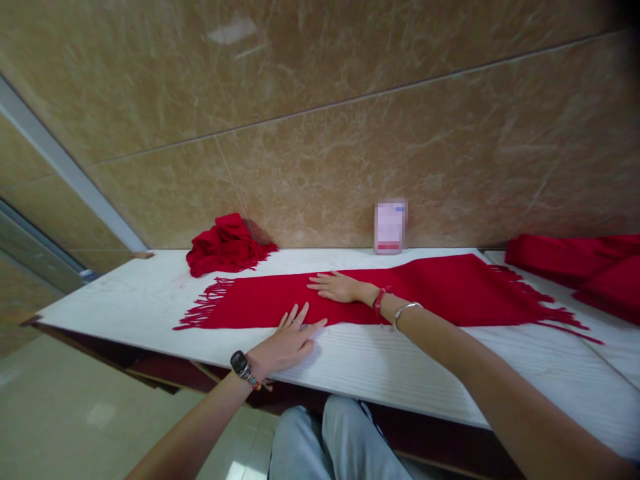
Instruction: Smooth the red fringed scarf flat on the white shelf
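A long red fringed scarf lies spread flat along a white table. My right hand rests palm down on the middle of the scarf, fingers stretched out and pointing left. My left hand lies flat at the scarf's near edge, fingers spread, partly on the cloth and partly on the table. The left wrist wears a dark watch and beads; the right wrist has a red cord and a silver bangle.
A crumpled red scarf sits at the back left against the marble wall. More red cloth is piled at the far right. A small blurred card leans on the wall. My knees show below the table's front edge.
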A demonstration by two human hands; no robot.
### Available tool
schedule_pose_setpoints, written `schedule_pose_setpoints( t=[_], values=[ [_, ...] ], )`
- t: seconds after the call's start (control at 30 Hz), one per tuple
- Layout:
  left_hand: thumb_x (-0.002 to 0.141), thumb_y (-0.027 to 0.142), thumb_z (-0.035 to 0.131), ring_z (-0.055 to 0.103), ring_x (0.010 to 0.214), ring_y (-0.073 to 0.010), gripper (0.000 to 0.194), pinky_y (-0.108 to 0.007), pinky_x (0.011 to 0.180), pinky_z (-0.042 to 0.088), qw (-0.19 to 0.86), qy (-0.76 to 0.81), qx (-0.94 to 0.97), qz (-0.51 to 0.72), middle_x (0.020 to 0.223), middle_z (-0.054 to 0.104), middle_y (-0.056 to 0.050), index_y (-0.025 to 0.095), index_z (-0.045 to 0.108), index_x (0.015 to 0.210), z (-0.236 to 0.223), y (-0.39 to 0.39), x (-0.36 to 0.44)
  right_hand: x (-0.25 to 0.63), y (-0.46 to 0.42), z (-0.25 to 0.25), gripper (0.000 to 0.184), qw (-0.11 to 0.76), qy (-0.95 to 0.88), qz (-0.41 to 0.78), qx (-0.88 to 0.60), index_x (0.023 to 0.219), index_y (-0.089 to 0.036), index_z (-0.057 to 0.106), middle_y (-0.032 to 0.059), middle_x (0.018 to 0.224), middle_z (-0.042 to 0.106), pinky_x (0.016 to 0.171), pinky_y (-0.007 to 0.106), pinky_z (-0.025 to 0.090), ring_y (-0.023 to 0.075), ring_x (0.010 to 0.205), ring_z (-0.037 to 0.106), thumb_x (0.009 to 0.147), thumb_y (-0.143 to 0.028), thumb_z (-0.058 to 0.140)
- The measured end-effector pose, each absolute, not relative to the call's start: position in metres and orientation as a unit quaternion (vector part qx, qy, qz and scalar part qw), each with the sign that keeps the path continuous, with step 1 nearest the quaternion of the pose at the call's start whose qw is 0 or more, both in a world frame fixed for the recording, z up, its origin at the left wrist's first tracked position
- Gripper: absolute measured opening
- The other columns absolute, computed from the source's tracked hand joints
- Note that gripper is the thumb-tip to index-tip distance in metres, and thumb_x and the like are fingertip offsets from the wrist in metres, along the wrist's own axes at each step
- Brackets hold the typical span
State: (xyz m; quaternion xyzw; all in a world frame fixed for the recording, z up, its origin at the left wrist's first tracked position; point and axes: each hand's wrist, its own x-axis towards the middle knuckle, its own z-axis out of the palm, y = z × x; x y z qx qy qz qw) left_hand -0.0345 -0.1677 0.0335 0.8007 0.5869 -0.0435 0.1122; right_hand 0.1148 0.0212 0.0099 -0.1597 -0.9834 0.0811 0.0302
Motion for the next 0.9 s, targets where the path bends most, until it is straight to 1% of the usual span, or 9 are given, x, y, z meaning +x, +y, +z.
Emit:
schedule_pose_setpoints(
  t=[0.13,0.23,0.3,0.37,0.47,0.6,0.73,0.83,0.9],
  values=[
    [0.091,0.030,0.035,0.008,0.134,-0.0308,0.046,-0.048,0.106,0.017,0.091,0.585,0.805,-0.029,0.149,0.013,-0.006,0.032,0.029,0.137,0.030,-0.166,-0.039,0.135,0.028,0.019,0.049,0.054,-0.961,0.061,-0.264,0.140,-0.018,0.024,0.0093,0.147,0.020,0.105,0.052,0.012,0.0256,0.134,0.014,0.094,-0.035,0.024],
    [0.094,0.038,0.027,0.015,0.134,-0.0263,0.043,-0.044,0.107,0.019,0.043,0.571,0.820,-0.001,0.146,0.022,-0.006,0.030,0.034,0.135,0.029,-0.158,-0.044,0.154,0.010,0.022,0.053,0.105,-0.963,0.047,-0.242,0.141,-0.018,0.019,0.0078,0.148,0.016,0.106,0.050,0.010,0.0239,0.135,0.009,0.093,-0.040,0.024],
    [0.093,0.042,0.025,0.016,0.134,-0.0254,0.046,-0.045,0.106,0.020,-0.002,0.583,0.813,0.020,0.145,0.025,-0.006,0.029,0.031,0.136,0.026,-0.147,-0.048,0.163,-0.011,0.017,0.055,0.107,-0.968,0.049,-0.220,0.141,-0.022,0.019,0.0058,0.147,0.020,0.106,0.051,0.010,0.0235,0.135,0.012,0.092,-0.046,0.023],
    [0.093,0.044,0.025,0.015,0.134,-0.0284,0.048,-0.050,0.105,0.019,-0.034,0.617,0.786,0.023,0.146,0.023,-0.006,0.029,0.027,0.138,0.019,-0.135,-0.055,0.168,-0.030,0.010,0.054,0.079,-0.971,0.055,-0.219,0.140,-0.022,0.023,0.0055,0.145,0.025,0.106,0.052,0.012,0.0241,0.134,0.016,0.092,-0.047,0.022],
    [0.091,0.045,0.027,0.013,0.133,-0.0332,0.049,-0.057,0.101,0.018,-0.032,0.656,0.754,-0.005,0.147,0.019,-0.004,0.032,0.024,0.139,0.006,-0.121,-0.067,0.169,-0.043,0.005,0.052,0.056,-0.971,0.052,-0.229,0.139,-0.020,0.026,0.0054,0.145,0.026,0.105,0.053,0.014,0.0245,0.133,0.018,0.093,-0.043,0.023],
    [0.090,0.046,0.027,0.012,0.133,-0.0338,0.051,-0.057,0.101,0.016,-0.017,0.666,0.746,-0.015,0.148,0.015,-0.002,0.034,0.021,0.139,0.000,-0.118,-0.075,0.167,-0.042,0.009,0.052,0.050,-0.971,0.056,-0.227,0.139,-0.020,0.025,0.0059,0.145,0.026,0.104,0.054,0.014,0.0242,0.133,0.019,0.093,-0.043,0.023],
    [0.090,0.049,0.025,0.011,0.133,-0.0354,0.051,-0.059,0.100,0.016,0.019,0.671,0.741,-0.029,0.148,0.013,-0.002,0.035,0.022,0.139,0.011,-0.114,-0.074,0.171,-0.040,0.018,0.054,0.068,-0.966,0.061,-0.242,0.140,-0.022,0.024,0.0056,0.146,0.025,0.104,0.055,0.012,0.0245,0.134,0.015,0.092,-0.047,0.020],
    [0.091,0.050,0.020,0.009,0.134,-0.0328,0.050,-0.058,0.101,0.016,0.004,0.692,0.722,0.002,0.149,0.012,-0.001,0.036,0.022,0.139,0.018,-0.099,-0.072,0.172,-0.035,0.019,0.056,0.094,-0.953,0.049,-0.284,0.140,-0.022,0.023,0.0065,0.147,0.021,0.104,0.055,0.012,0.0254,0.134,0.012,0.092,-0.049,0.020],
    [0.091,0.050,0.018,0.008,0.134,-0.0314,0.051,-0.057,0.102,0.016,-0.015,0.709,0.704,0.024,0.149,0.010,0.001,0.036,0.021,0.139,0.018,-0.087,-0.070,0.170,-0.030,0.016,0.057,0.087,-0.940,0.041,-0.328,0.140,-0.021,0.024,0.0080,0.147,0.021,0.104,0.054,0.013,0.0270,0.134,0.013,0.091,-0.050,0.022]
  ],
)
